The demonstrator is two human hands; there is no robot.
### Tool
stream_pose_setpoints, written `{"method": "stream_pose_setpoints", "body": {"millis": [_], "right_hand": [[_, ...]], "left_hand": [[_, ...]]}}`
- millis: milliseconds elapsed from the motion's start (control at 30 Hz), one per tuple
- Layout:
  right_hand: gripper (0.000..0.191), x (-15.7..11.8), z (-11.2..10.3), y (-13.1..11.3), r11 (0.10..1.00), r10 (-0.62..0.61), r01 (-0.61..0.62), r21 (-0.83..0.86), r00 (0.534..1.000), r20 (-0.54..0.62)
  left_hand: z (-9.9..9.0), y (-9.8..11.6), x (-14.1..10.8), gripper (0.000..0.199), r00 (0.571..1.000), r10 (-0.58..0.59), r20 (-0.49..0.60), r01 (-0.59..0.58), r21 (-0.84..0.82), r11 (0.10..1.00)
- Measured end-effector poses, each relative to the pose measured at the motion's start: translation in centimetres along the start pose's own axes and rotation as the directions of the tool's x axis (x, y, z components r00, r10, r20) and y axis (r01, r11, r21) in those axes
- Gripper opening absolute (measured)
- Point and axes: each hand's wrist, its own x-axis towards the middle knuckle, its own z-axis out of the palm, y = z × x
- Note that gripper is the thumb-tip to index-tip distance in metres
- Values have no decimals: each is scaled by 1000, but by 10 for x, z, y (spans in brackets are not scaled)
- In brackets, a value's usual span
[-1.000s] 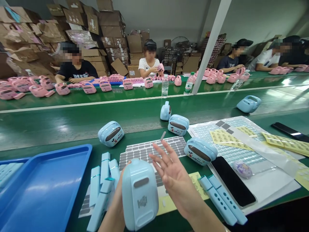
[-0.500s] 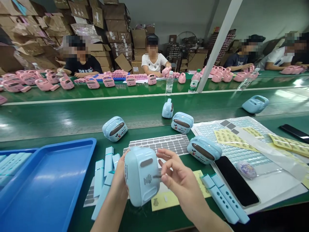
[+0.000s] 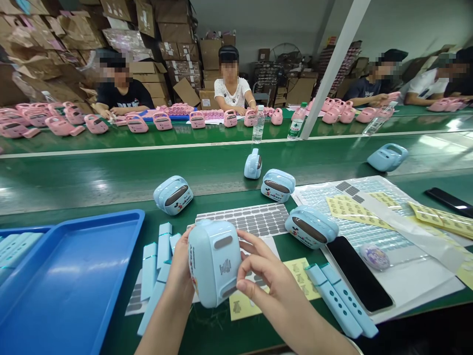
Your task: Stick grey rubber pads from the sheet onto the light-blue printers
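A light-blue rounded plastic case (image 3: 209, 266) is held up over the near table, its face with a grey oval and small printed text turned toward me. My left hand (image 3: 180, 264) wraps round its left side. At its right edge, my right hand (image 3: 262, 271) pinches a small grey oval sticker (image 3: 229, 289) against the lower recess, thumb and index finger together. Behind the case lies a sheet of grey oval stickers (image 3: 254, 219). A yellow sticker sheet (image 3: 301, 278) is partly hidden beneath my right hand.
Blue tray (image 3: 74, 276) at left, light-blue strips (image 3: 150, 271) beside it. Several blue cases (image 3: 312, 227) stand behind. At right are a phone (image 3: 360, 273), more strips (image 3: 334, 301) and sticker sheets (image 3: 391, 246). People (image 3: 231, 88) sit across the green conveyor (image 3: 92, 172) with pink cases (image 3: 197, 120).
My right hand has brought the small grey piece down from beside the printed text to the case's lower recess. The view has shifted slightly. Across the conveyor, a person has set down a pink case.
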Motion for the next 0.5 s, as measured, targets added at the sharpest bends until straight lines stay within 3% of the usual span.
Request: {"method": "stream_pose_setpoints", "body": {"millis": [133, 500], "right_hand": [[29, 1, -1, 0, 998, 19, -21, 65, 999, 27], [26, 4, -1, 0, 999, 14, -14, 29, 1000, 8]], "left_hand": [[0, 2, 2, 40, 999, -36, 11, 36, -21, 999], [-5, -5, 13, 41, 998, -46, -49, 47, 17, 999]]}}
